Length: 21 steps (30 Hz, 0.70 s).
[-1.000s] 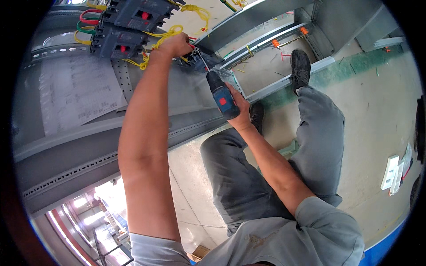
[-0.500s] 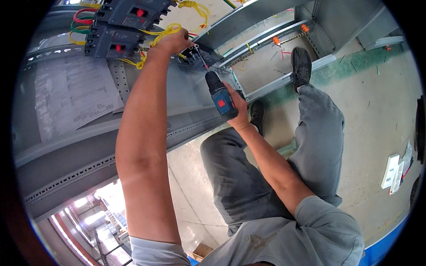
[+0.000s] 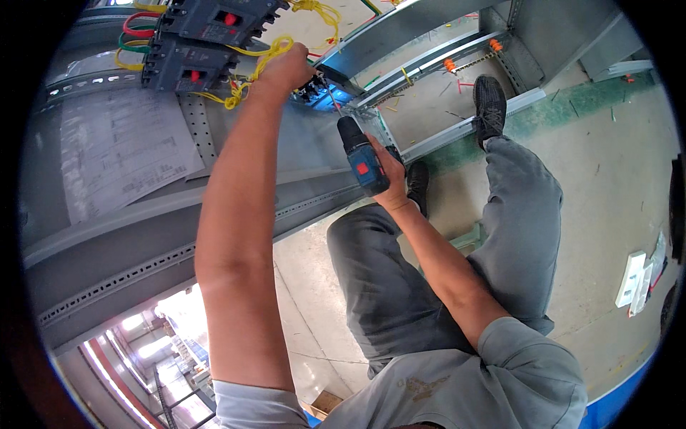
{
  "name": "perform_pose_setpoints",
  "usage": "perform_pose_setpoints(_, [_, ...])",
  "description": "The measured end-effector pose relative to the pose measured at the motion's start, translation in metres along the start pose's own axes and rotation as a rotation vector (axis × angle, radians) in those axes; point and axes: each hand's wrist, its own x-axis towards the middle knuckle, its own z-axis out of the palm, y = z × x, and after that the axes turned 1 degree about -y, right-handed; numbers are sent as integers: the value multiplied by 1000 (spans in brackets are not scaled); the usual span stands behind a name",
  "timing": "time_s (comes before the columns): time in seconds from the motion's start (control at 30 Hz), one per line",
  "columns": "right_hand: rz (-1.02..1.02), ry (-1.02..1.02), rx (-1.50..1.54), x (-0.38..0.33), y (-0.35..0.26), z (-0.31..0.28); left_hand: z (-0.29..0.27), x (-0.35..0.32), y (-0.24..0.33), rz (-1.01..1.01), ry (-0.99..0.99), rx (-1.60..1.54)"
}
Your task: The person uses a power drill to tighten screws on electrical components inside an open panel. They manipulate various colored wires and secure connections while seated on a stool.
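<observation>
1. The right hand [image 3: 395, 174] has its grip closed round a blue cordless driver [image 3: 361, 159] at frame centre, bit aimed at the small black terminals [image 3: 314, 87].
2. The left hand [image 3: 289, 68], upper centre, steadies those terminals; whether its grip is closed cannot be told.
3. Yellow wires [image 3: 257, 61] hang loose, so wiring looks unfinished.

Yellow wires [image 3: 261, 61] crowding the breakers [image 3: 189, 66]

My right hand [image 3: 391, 174] grips a cordless drill [image 3: 363, 159] of matt blue and black plastic. The cabinet frame [image 3: 143, 243] is smooth grey painted metal. Yellow wires [image 3: 266, 56] wear glossy plastic insulation beside matt dark plastic breakers [image 3: 191, 63]. A paper sheet [image 3: 121, 154] lies flat; my trousers [image 3: 514, 214] are grey cloth.
</observation>
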Motion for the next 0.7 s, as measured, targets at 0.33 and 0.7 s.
perform_pose_setpoints(0.33, [9, -14, 7, 3, -4, -7, -11, -17, 18, -18, -35, 5])
perform_pose_setpoints(0.7, [2, -6, 9, -1, -14, -12, -6, -16, 9, 86, 42, -11])
